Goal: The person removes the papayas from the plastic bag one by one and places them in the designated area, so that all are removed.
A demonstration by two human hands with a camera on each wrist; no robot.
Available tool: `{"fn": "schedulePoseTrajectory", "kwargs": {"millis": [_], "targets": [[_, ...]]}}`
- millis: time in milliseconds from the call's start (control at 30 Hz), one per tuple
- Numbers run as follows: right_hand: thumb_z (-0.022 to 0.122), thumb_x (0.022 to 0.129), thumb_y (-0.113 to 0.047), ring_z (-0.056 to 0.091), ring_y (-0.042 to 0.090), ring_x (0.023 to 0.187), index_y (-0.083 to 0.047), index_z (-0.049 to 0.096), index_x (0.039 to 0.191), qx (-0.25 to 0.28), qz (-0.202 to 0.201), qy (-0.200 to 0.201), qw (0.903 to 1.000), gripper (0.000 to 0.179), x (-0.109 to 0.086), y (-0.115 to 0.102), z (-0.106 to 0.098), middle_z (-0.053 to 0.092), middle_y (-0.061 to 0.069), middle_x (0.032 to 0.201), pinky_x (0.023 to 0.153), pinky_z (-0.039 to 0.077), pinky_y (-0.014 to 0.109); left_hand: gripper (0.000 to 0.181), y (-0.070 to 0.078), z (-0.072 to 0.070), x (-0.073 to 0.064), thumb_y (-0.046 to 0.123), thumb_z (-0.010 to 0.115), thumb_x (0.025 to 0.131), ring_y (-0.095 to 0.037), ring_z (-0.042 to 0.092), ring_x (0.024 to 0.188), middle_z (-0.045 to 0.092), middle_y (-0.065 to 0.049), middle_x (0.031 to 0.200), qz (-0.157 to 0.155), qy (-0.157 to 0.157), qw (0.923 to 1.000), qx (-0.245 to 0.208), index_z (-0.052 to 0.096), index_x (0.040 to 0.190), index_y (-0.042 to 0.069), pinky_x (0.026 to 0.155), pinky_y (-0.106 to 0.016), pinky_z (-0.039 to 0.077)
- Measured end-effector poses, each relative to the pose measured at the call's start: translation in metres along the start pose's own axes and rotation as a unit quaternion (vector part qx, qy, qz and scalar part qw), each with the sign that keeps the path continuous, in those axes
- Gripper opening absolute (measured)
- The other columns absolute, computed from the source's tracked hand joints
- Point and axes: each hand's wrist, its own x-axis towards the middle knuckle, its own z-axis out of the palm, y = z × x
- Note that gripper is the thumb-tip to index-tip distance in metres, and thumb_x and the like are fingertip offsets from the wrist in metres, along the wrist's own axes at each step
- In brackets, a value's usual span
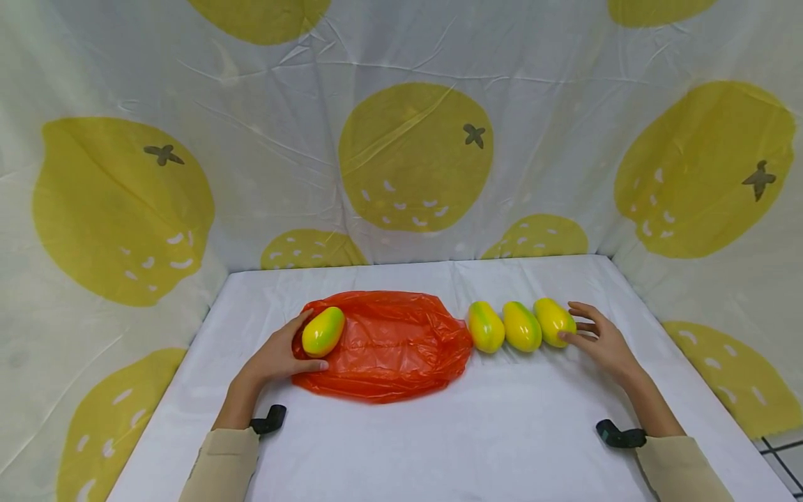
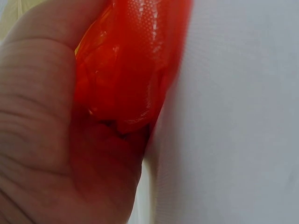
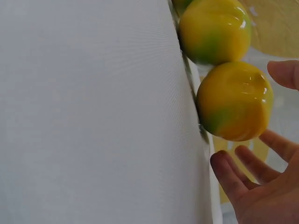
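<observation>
A red plastic bag (image 1: 395,348) lies spread on the white cloth. On its left end rests a yellow-green mango (image 1: 323,332). My left hand (image 1: 276,355) grips that end of the bag, thumb across the front edge and fingers partly hidden behind. In the left wrist view, red plastic (image 2: 126,79) sits against the palm. To the bag's right, three similar mangoes stand in a row: a left one (image 1: 486,327), a middle one (image 1: 522,326) and a right one (image 1: 555,322). My right hand (image 1: 599,341) is beside the right mango, fingers spread, not closed round it.
White cloth (image 1: 464,446) covers the table. Behind and at both sides hangs a pale curtain (image 1: 539,153) printed with large lemons. A black wrist strap piece (image 1: 270,420) juts from the left wrist, and another (image 1: 620,435) from the right.
</observation>
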Motion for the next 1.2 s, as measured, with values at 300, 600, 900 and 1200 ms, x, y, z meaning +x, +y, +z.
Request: {"fn": "schedulePoseTrajectory", "kwargs": {"millis": [300,600,900,1200], "targets": [[0.065,0.102,-0.034,0.051,0.047,0.132,-0.008,0.034,0.158,-0.002,-0.021,0.037,0.9991,0.069,0.000,-0.008,-0.011,0.041,0.026,0.156,0.084,0.046,0.004,0.124,0.000,0.003,0.001,0.060,0.088,0.070,-0.043,0.037,0.147,0.036,-0.016,0.164,0.005,-0.001,1.0000,-0.008,0.021,0.165,0.017,0.111,-0.070,0.041],[0.068,0.101,-0.033,0.053,0.042,0.129,-0.009,0.040,0.155,-0.004,-0.046,0.065,0.9968,0.066,-0.005,-0.021,-0.006,0.046,0.023,0.154,0.085,0.041,-0.004,0.121,-0.003,-0.007,-0.002,0.060,0.088,0.071,-0.042,0.034,0.148,0.033,-0.013,0.166,0.017,-0.016,0.9997,-0.011,0.021,0.165,0.024,0.110,-0.071,0.041],[0.069,0.100,-0.028,0.055,0.035,0.124,-0.007,0.047,0.149,-0.002,-0.084,0.114,0.9900,0.057,-0.007,-0.035,0.001,0.053,0.020,0.147,0.093,0.039,-0.004,0.113,-0.007,-0.019,-0.007,0.059,0.087,0.072,-0.044,0.030,0.151,0.031,-0.014,0.167,0.025,-0.020,0.9995,-0.004,0.026,0.164,0.029,0.112,-0.074,0.036],[0.070,0.100,-0.022,0.057,0.031,0.121,-0.006,0.052,0.144,0.021,-0.123,0.129,0.9837,0.050,-0.002,-0.053,0.014,0.057,0.018,0.142,0.097,0.041,-0.001,0.108,-0.015,-0.019,-0.010,0.055,0.087,0.074,-0.044,0.039,0.145,0.037,-0.017,0.163,0.022,-0.010,0.9996,-0.013,0.032,0.162,0.025,0.110,-0.073,0.040]]}}
